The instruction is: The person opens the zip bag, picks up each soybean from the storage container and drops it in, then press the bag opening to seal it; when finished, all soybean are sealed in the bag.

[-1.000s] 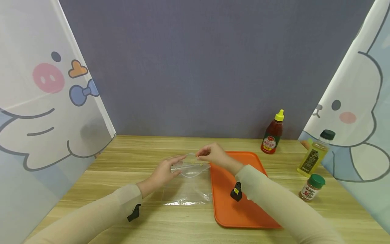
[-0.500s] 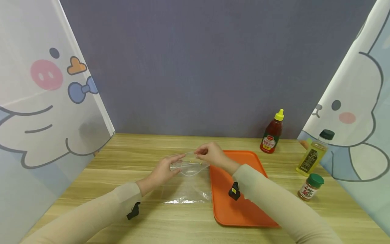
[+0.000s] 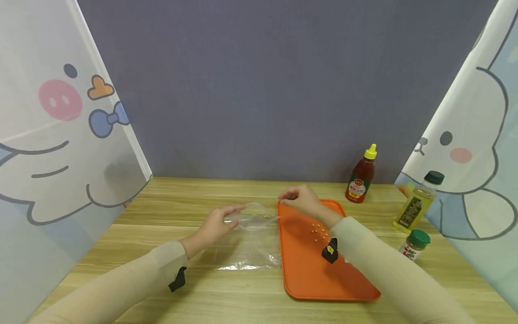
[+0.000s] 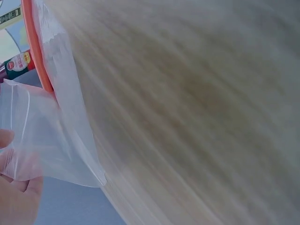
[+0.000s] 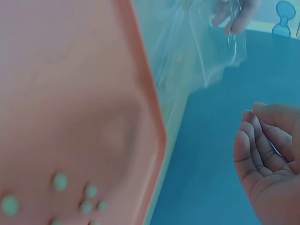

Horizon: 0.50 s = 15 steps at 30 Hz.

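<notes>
Clear bag (image 3: 247, 253): my left hand (image 3: 213, 231) holds its mouth, thumb and fingers gripping the film; my right hand (image 3: 303, 202) hovers over the orange tray (image 3: 307, 279) near its far left corner, fingers curled, thumb close to forefinger, nothing visible between them. A few yellow pellets (image 3: 266, 216) show at the bag's mouth; several more sit on the tray, so I judge the work partway, those remaining. The bag's body lies on the table (image 3: 162, 211), just beside the tray's left rim. Leftward I have open wood; rightward, the green-capped jar (image 3: 410, 252) crowds my sleeve.
</notes>
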### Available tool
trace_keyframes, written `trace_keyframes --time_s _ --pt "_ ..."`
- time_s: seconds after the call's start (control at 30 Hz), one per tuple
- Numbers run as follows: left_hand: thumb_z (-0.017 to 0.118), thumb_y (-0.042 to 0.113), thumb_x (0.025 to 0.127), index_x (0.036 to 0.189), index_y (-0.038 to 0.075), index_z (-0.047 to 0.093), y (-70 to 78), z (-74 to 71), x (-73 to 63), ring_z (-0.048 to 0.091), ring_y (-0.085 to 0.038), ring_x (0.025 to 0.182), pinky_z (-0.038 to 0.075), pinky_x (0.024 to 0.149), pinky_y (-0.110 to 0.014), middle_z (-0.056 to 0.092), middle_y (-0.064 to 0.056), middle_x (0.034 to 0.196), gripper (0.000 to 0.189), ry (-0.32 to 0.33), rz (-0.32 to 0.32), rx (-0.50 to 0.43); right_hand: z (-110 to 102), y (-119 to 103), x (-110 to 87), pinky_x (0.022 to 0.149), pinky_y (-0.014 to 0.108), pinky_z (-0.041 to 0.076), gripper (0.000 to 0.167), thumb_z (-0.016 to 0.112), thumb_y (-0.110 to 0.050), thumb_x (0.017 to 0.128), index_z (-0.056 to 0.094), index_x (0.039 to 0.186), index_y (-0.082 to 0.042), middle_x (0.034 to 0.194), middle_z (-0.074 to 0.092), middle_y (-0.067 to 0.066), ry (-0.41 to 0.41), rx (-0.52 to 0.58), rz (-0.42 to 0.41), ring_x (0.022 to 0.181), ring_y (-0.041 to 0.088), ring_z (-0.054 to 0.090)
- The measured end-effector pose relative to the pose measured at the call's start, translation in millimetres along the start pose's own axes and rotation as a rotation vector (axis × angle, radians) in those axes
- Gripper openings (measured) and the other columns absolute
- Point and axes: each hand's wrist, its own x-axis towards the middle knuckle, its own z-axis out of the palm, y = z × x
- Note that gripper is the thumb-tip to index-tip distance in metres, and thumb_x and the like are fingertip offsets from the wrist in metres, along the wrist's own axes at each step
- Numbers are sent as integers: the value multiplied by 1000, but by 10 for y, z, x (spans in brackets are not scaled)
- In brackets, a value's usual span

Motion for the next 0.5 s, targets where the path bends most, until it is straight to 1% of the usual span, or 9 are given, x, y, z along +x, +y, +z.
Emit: trace_keyframes --time_s 0.17,0.23,0.3,0.33,0.43,0.5 --pt "66 0 88 124 9 64 -10 14 11 62 -31 116 53 97 -46 64 -11 129 38 20 8 27 -111 158 -79 72 30 56 15 71 -18 89 76 101 -11 94 74 4 1 -19 27 81 12 65" --pt "65 1 88 122 7 66 -7 19 16 62 -31 115 56 93 -43 65 -11 127 34 33 13 38 -139 213 -109 72 29 56 14 71 -18 89 76 101 -12 95 74 5 3 -26 37 81 13 65" --pt "65 1 89 119 6 68 2 23 19 63 -30 115 56 93 -41 66 -10 125 31 45 16 53 -163 252 -140 71 30 56 14 70 -17 89 76 100 -10 95 74 6 6 -30 43 81 15 66" --pt "64 1 89 117 6 68 7 25 21 63 -29 115 57 90 -40 67 -10 124 30 49 15 56 -177 264 -157 70 30 56 14 70 -17 89 75 100 -10 95 74 7 6 -30 48 81 16 66" --pt "65 2 88 113 5 70 29 32 25 63 -29 115 56 93 -40 68 -10 122 26 63 9 74 -211 302 -192 71 31 56 16 69 -17 90 75 102 -8 96 74 8 5 -24 62 83 19 66" --pt "66 2 87 110 5 71 38 42 29 63 -30 114 54 96 -41 69 -10 120 24 75 6 87 -233 327 -212 74 35 58 16 68 -17 91 74 103 -8 98 74 9 0 -17 78 88 24 67"
